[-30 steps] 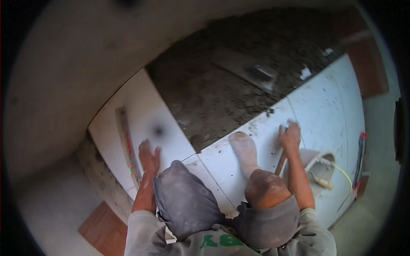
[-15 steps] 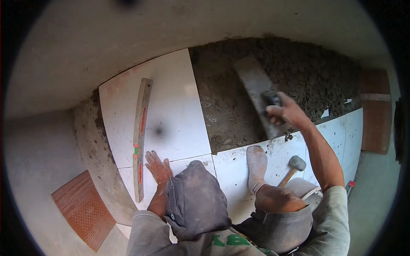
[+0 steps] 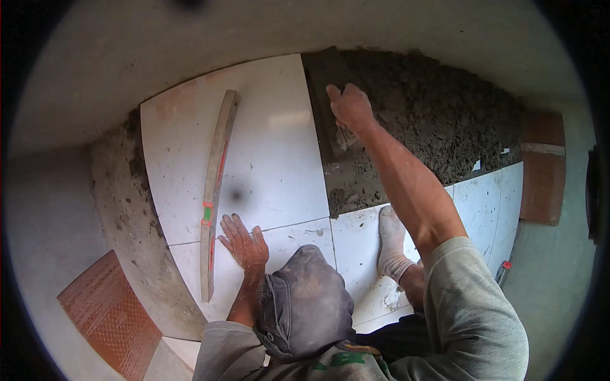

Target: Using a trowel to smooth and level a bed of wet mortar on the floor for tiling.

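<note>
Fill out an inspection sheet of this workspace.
Surface: white tiles, dirt-specked, bordering dark mortar.
Job's things: trowel on the mortar; spirit level lying on the tiles.
Clutter: white scraps at the mortar's edge; red-tipped object at the tiles' right edge.
Hands: left hand flat on a tile beside the level; right hand closed on the trowel.
Cables: nothing seen.
Surroundings: plain wall beyond; brown panels at left and right.

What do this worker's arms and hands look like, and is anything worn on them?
The left hand and right hand are ordinary human hands without gloves. No watch or bracelet shows on either wrist. The forearms are bare, below the loose grey fabric of the left sleeve and right sleeve. No cables show.
</note>
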Demonstrator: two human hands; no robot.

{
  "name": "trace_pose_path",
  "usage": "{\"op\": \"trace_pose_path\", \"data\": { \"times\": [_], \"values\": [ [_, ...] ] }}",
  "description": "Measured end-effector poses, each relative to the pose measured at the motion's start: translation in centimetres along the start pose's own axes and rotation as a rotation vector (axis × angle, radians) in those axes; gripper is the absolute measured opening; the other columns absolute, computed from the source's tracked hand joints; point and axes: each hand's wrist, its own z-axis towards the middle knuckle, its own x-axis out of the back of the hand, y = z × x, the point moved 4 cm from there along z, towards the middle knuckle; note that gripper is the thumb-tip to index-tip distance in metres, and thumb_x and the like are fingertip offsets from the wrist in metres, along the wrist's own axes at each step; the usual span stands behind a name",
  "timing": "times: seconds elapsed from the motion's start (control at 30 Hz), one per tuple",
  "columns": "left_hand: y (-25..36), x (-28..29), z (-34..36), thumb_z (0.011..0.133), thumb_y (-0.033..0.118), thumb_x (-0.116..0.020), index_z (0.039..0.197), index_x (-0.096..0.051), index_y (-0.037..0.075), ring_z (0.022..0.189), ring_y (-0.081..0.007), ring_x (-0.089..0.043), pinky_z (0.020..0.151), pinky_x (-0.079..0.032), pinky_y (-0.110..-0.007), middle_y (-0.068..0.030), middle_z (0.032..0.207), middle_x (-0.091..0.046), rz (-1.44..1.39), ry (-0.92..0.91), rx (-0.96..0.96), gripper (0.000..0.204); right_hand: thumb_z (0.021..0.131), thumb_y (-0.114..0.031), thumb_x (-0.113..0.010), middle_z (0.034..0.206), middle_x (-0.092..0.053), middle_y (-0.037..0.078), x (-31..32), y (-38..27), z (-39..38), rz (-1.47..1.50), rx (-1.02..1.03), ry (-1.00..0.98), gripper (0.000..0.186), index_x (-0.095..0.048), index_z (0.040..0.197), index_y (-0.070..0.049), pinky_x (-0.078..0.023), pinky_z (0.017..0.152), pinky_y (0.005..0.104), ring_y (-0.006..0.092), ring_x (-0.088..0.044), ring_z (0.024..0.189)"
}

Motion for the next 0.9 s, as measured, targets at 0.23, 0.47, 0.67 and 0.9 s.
{"op": "trace_pose_path", "data": {
  "times": [0.23, 0.47, 0.67, 0.9],
  "values": [
    [-0.2, 0.3, 0.2, 0.095, 0.031, -0.046, 0.147, -0.025, -0.002, 0.143, -0.0398, -0.016, 0.112, -0.011, -0.06, -0.0246, 0.153, -0.021, -0.011, 0.062, -0.03, 0.065, 0.091, -0.035, -0.057, 0.067, -0.057, 0.013, -1.2, -1.2, 0.1, 0.147, -0.072, -0.001, 0.046, -0.051, 0.089, 0.01, -0.047, 0.044, 0.0345, 0.0222, -0.06, 0.05],
    [0.0, 0.1, 0.2, 0.094, 0.032, -0.047, 0.146, -0.027, -0.001, 0.143, -0.0394, -0.017, 0.113, -0.01, -0.059, -0.0242, 0.153, -0.021, -0.01, 0.054, -0.008, 0.065, 0.091, -0.036, -0.056, 0.075, -0.063, 0.017, -2.5, -1.6, -0.2, 0.092, -0.11, 0.045, 0.048, -0.054, 0.093, 0.012, -0.05, 0.046, 0.0347, 0.0238, -0.064, 0.056],
    [-0.7, -0.3, 0.0, 0.094, 0.038, -0.044, 0.147, -0.025, 0.0, 0.144, -0.0388, -0.011, 0.113, -0.006, -0.059, -0.0224, 0.155, -0.017, 0.003, 0.001, 0.018, 0.068, 0.091, -0.044, -0.054, 0.084, -0.065, 0.028, -3.2, -0.8, -0.9, -0.209, 0.021, 0.249, 0.056, -0.054, 0.101, 0.011, -0.052, 0.074, 0.0484, 0.0413, -0.066, 0.08],
    [-0.4, -0.2, 0.2, 0.093, 0.036, -0.046, 0.147, -0.025, -0.001, 0.144, -0.0395, -0.013, 0.113, -0.007, -0.059, -0.0228, 0.154, -0.019, 0.0, 0.006, -0.002, 0.068, 0.091, -0.046, -0.053, 0.095, -0.063, 0.033, -3.8, -0.4, -1.5, -0.253, 0.041, 0.221, 0.058, -0.053, 0.107, 0.01, -0.048, 0.083, 0.0513, 0.0478, -0.061, 0.095]
  ]
}}
